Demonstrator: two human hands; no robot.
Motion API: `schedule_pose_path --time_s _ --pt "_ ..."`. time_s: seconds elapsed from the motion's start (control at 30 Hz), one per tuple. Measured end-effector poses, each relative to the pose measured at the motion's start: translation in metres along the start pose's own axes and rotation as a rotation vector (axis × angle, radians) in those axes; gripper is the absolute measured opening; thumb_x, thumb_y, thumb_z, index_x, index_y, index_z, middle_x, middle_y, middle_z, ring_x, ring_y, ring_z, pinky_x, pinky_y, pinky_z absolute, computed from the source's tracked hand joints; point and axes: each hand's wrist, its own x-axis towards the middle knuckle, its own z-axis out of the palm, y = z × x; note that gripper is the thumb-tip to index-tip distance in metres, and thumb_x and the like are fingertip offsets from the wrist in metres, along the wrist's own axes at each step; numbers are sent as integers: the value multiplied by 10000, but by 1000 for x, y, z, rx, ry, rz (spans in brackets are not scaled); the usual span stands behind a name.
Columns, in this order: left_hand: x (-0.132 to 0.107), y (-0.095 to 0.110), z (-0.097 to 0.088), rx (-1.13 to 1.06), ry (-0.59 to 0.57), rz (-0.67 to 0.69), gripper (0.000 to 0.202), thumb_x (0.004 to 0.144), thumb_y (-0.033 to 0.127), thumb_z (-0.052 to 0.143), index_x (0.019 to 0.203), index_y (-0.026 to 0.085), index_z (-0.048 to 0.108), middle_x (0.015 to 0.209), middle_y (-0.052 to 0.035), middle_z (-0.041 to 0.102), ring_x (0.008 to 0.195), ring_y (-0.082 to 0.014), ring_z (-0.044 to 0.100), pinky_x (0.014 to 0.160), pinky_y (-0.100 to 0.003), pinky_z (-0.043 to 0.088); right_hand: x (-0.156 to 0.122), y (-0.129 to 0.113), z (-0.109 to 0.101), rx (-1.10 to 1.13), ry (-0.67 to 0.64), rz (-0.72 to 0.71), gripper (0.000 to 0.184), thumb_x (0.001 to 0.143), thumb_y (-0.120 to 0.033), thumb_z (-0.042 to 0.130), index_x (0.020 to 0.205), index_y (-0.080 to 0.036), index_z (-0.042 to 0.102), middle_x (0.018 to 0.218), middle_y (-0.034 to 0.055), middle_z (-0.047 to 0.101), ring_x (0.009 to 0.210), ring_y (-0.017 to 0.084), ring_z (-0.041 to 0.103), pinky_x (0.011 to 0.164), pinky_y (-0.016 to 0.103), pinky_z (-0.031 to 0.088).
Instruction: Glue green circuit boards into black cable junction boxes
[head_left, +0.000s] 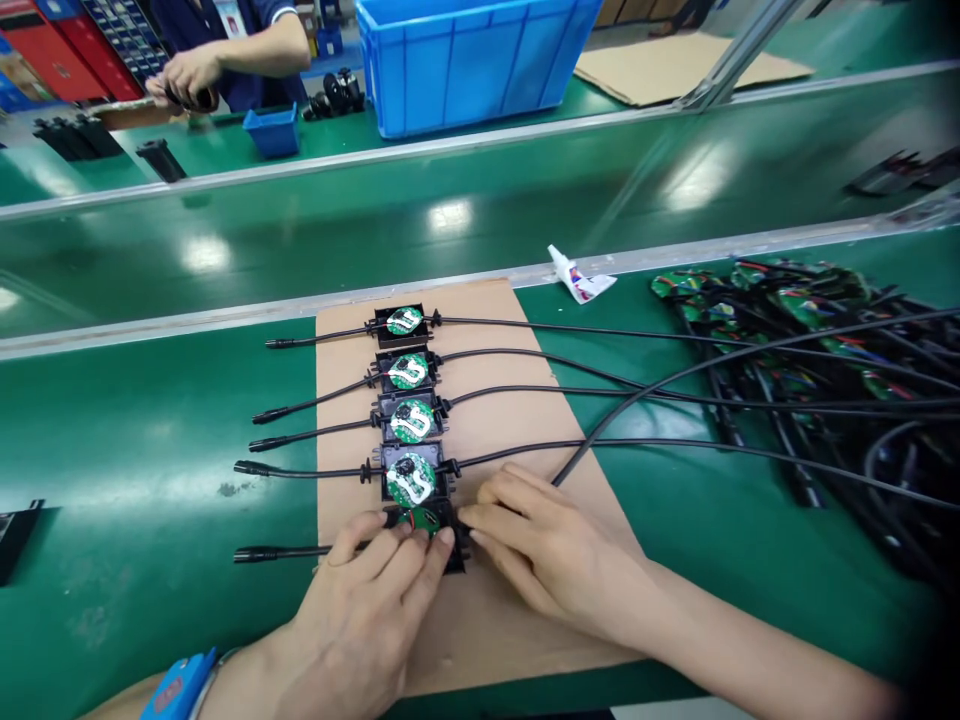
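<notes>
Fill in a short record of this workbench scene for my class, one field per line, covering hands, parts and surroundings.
Left hand: touching the nearest black plastic case, its green circuit board partly covered
Right hand: curled at that case's right end, exact contact unclear
Row beyond: four black plastic cases holding round, white-marked green circuit boards
Beneath: tan cardboard sheet on a glossy green tabletop
Right side: tangled pile of black cables and green boards
Farther back: crumpled white tube, large blue plastic crate
Co-worker's hands: around an unclear dark object
</notes>
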Motion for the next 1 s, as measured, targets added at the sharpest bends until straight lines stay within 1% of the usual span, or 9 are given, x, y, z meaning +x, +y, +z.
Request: schedule_pose_path --time_s 0.2,0.3,0.37,0.43,0.6,0.73,0.83,0.93,1.0 --pt "1 5 -1 13 -27 16 510 828 184 473 1319 44 477 1104 -91 648 1053 -252 503 985 -417 268 2 -1 8 13 79 -27 324 910 -51 346 797 -137 637 743 52 531 714 163 425 670 305 392" --pt "-6 -3 -13 -139 120 -20 449 831 149 495 1278 109 519 1077 -86 651 989 -223 543 907 -414 335 2 -6 2 -42 90 -37 300 915 -71 382 825 -153 655 721 41 540 714 164 436 676 310 386" --pt "-12 -14 -23 -236 270 -115 318 836 121 511 1138 163 601 974 -65 658 870 -200 560 788 -387 367 2 -17 1 -92 96 -34 275 902 -76 405 855 -150 665 726 49 553 719 173 444 674 318 392" --pt "-17 -26 -29 -279 323 -245 182 842 120 525 964 189 640 861 -41 643 772 -187 546 692 -355 354 3 -32 6 -159 99 -47 279 876 -72 411 954 -126 673 764 75 578 731 189 455 669 329 413" --pt "-16 -43 -20 -432 149 -334 122 844 159 558 860 220 663 828 -16 632 761 -183 554 683 -338 377 14 -65 36 -331 71 -59 389 862 -171 488 1192 10 586 932 168 622 846 254 505 642 356 457" --pt "-15 -40 -10 -467 173 -294 171 878 146 514 827 196 670 788 -27 627 728 -169 550 671 -318 399 24 -71 50 -359 31 -147 208 855 -172 523 925 -59 683 890 157 642 834 251 510 586 339 420" --pt "-16 -39 -13 -461 140 -275 170 880 140 514 822 191 664 782 -30 621 738 -176 550 684 -323 414 27 -66 38 -265 -13 -170 221 875 -169 488 762 -114 669 811 120 637 798 238 506 574 337 404" --pt "-14 -46 -21 -483 84 -248 136 869 141 547 859 215 661 812 -21 619 793 -183 560 720 -329 435 27 -49 10 -82 -6 -106 238 900 -208 474 777 -133 663 747 74 597 753 198 485 619 320 415" --pt "-9 -57 -23 -416 127 -261 123 866 153 563 934 213 647 885 -39 619 850 -200 557 742 -344 443 28 -30 -9 -48 73 -50 220 904 -180 458 870 -140 671 754 63 577 747 183 468 662 313 418"
